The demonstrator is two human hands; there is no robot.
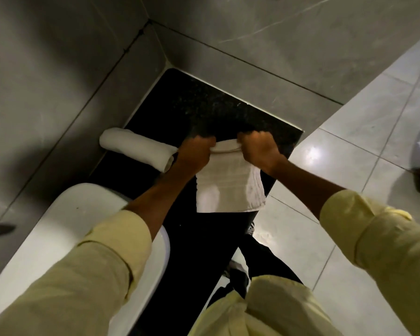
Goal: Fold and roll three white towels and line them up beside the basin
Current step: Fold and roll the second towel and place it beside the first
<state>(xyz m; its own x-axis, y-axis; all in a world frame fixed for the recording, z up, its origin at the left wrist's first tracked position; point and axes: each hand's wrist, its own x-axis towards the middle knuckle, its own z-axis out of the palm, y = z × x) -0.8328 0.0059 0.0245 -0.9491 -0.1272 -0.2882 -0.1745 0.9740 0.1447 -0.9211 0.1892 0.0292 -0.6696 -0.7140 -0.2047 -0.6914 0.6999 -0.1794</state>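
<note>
Both hands [228, 154] grip folded towel's [229, 187] rolled end.

The fingertips of both hands are tucked out of sight under the rolled far end of the folded towel [229, 180]. The left hand [194, 154] covers the near end of the rolled towel [136, 147]. The basin [66, 229] runs off the left edge, partly hidden by a sleeve [66, 287].

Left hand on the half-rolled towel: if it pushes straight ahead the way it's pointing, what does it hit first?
Probably nothing soon: ahead of the left hand lies bare black speckled stone counter, then the grey tiled wall. The finished white rolled towel sits off to its left.
</note>
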